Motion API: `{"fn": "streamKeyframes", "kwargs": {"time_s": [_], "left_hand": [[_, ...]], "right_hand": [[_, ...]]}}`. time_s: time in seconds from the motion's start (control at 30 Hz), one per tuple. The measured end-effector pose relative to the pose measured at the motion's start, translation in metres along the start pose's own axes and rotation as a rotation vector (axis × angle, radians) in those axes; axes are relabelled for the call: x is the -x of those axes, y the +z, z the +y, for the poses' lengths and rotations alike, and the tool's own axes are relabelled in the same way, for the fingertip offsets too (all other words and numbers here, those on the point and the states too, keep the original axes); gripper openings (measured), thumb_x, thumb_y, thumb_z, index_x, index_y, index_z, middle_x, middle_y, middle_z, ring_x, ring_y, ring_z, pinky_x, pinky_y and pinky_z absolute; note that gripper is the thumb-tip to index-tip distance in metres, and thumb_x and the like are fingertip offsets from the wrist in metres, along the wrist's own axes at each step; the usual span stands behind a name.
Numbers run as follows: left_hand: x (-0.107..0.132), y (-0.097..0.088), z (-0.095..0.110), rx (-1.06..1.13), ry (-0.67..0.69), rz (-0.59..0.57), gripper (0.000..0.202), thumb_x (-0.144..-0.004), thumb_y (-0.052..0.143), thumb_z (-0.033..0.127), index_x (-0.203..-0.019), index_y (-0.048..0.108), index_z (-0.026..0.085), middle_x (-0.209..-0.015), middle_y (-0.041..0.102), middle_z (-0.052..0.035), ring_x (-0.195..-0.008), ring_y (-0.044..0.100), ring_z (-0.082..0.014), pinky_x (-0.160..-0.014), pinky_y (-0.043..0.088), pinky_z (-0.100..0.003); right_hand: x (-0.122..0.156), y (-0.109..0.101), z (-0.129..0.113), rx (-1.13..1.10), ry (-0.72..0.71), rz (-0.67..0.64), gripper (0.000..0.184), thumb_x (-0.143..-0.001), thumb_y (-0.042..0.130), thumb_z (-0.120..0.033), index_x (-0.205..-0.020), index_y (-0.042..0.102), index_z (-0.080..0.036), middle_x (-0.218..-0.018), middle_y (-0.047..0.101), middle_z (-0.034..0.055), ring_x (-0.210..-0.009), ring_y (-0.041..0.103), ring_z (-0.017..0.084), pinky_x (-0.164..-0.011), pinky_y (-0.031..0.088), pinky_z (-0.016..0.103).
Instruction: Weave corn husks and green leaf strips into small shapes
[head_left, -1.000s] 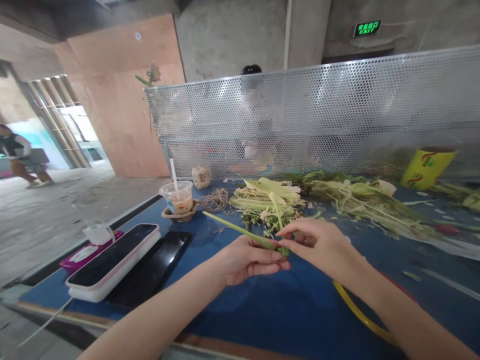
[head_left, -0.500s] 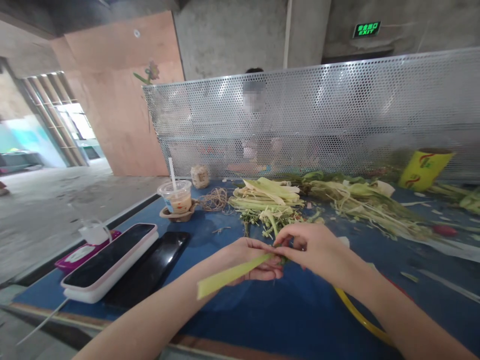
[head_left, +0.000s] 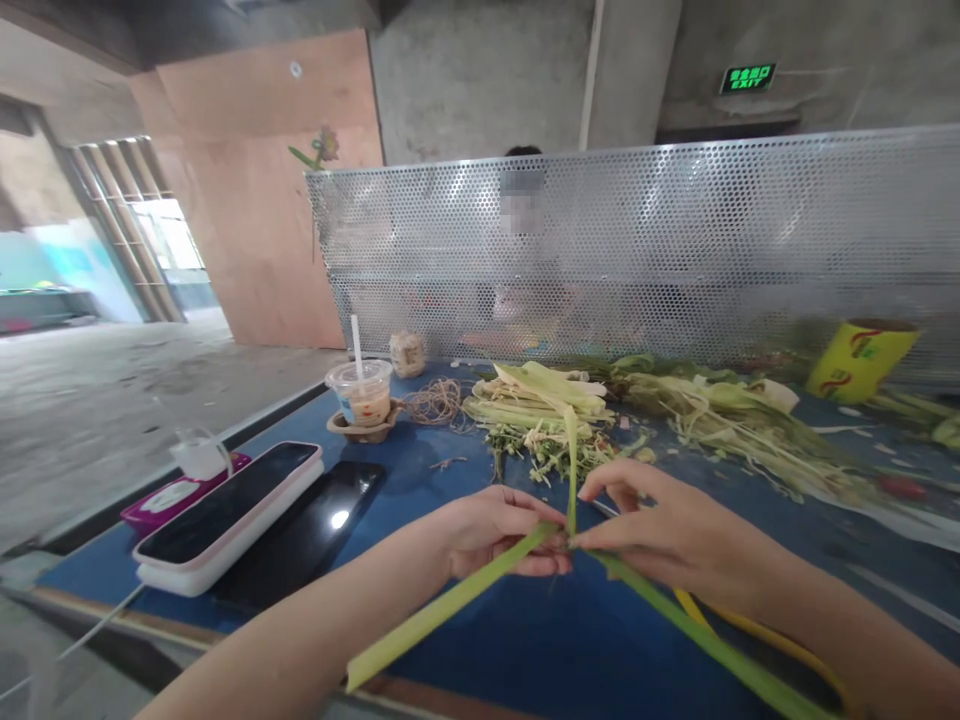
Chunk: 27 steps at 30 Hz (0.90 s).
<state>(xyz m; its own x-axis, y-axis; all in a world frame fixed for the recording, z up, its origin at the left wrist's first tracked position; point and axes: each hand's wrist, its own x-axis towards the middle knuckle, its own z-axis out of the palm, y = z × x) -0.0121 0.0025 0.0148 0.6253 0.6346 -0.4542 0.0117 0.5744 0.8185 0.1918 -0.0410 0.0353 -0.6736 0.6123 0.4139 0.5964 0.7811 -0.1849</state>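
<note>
Over the blue table (head_left: 525, 640), my left hand (head_left: 491, 530) and my right hand (head_left: 667, 530) meet at one spot, fingers pinched together. Both are closed on long green leaf strips (head_left: 442, 610) that cross where my fingertips touch. One strip runs down to the lower left, another strip (head_left: 697, 640) runs to the lower right, and a short end (head_left: 571, 460) stands up between my hands. A pile of green husks and stalks (head_left: 547, 400) lies just beyond my hands.
To the left lie two phones (head_left: 232, 510), a pink box (head_left: 176, 495), a plastic cup with a straw (head_left: 361, 395) and a coil of twine (head_left: 435, 400). More husks (head_left: 742, 420) spread right, near a yellow can (head_left: 859, 360). A perforated metal screen (head_left: 675, 250) has a person (head_left: 521, 200) behind it.
The strip first pointed up and left, then swung down toward me. Now the strips are crossed under my fingertips, with a second one trailing to the lower right. A walker at far left is gone.
</note>
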Motion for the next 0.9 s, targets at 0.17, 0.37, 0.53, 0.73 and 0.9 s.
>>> {"fn": "streamKeyframes", "kwargs": {"time_s": [0.17, 0.37, 0.53, 0.73, 0.9], "left_hand": [[0.001, 0.003, -0.001, -0.006, -0.028, -0.037, 0.01, -0.056, 0.058, 0.002, -0.062, 0.063, 0.008, -0.051, 0.064, -0.0029, -0.044, 0.06, -0.009, -0.045, 0.049, -0.013], [0.002, 0.0, -0.001, 0.054, -0.035, -0.057, 0.016, -0.056, 0.052, -0.001, -0.06, 0.064, 0.008, -0.046, 0.061, 0.0004, -0.036, 0.055, -0.006, -0.041, 0.049, -0.012], [0.003, 0.003, 0.001, 0.045, -0.083, -0.003, 0.023, -0.056, 0.048, -0.005, -0.064, 0.065, 0.008, -0.053, 0.065, -0.0011, -0.044, 0.06, -0.0083, -0.046, 0.051, -0.013], [-0.002, -0.002, -0.004, 0.028, -0.025, -0.005, 0.015, -0.06, 0.055, 0.002, -0.067, 0.066, 0.009, -0.047, 0.063, -0.0003, -0.039, 0.057, -0.0075, -0.043, 0.049, -0.013], [-0.001, -0.001, -0.004, 0.019, 0.019, -0.062, 0.011, -0.055, 0.057, -0.001, -0.057, 0.062, 0.008, -0.05, 0.063, -0.0004, -0.044, 0.059, -0.0075, -0.049, 0.05, -0.013]], "right_hand": [[-0.016, -0.007, -0.016, -0.024, -0.243, -0.04, 0.019, -0.082, 0.052, -0.019, -0.091, 0.066, -0.028, -0.101, 0.063, -0.0002, -0.088, 0.049, 0.014, -0.08, 0.04, 0.028], [-0.027, -0.004, -0.026, -0.002, -0.396, -0.076, 0.017, -0.084, 0.047, -0.014, -0.089, 0.063, -0.018, -0.094, 0.065, 0.0025, -0.081, 0.046, 0.013, -0.076, 0.038, 0.026], [-0.02, -0.001, -0.022, 0.014, -0.334, 0.037, 0.011, -0.079, 0.054, -0.013, -0.08, 0.063, -0.019, -0.079, 0.061, 0.0032, -0.072, 0.045, 0.012, -0.069, 0.038, 0.027], [-0.02, 0.005, -0.021, -0.068, -0.39, 0.057, 0.024, -0.08, 0.057, -0.015, -0.102, 0.059, -0.022, -0.097, 0.068, -0.0019, -0.083, 0.049, 0.013, -0.074, 0.038, 0.027], [-0.019, 0.009, -0.019, -0.05, -0.204, 0.017, 0.013, -0.085, 0.047, -0.017, -0.086, 0.059, -0.021, -0.09, 0.065, 0.0014, -0.086, 0.048, 0.016, -0.078, 0.037, 0.03]]}}
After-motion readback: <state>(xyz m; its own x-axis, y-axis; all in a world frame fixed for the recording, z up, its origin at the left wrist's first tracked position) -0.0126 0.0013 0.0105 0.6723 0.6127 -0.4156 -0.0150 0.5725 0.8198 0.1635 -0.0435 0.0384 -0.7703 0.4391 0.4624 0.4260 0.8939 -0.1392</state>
